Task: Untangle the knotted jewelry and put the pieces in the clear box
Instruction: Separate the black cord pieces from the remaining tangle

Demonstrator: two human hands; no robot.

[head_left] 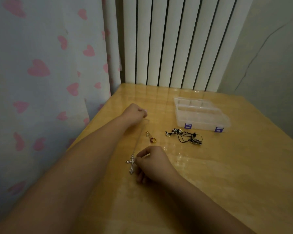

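Observation:
A silver cross pendant [131, 163] lies on the wooden table [210, 174] with its thin chain [139, 137] stretched away from me. My left hand [135, 113] pinches the chain's far end. At the pendant, my right hand [152, 162] pinches the chain with curled fingers. A gold ring [153, 140] and a small gold charm [148, 133] lie between my hands. To their right sits a tangled clump of black cords, beads and rings [184, 135]. The clear box [201, 114] with purple latches stands behind the clump, lid down.
The table's left edge runs close beside my left forearm, with a heart-print curtain [41, 73] beyond it. A white ribbed radiator [176, 43] stands against the table's far edge. A grey wall [269, 56] rises at the right.

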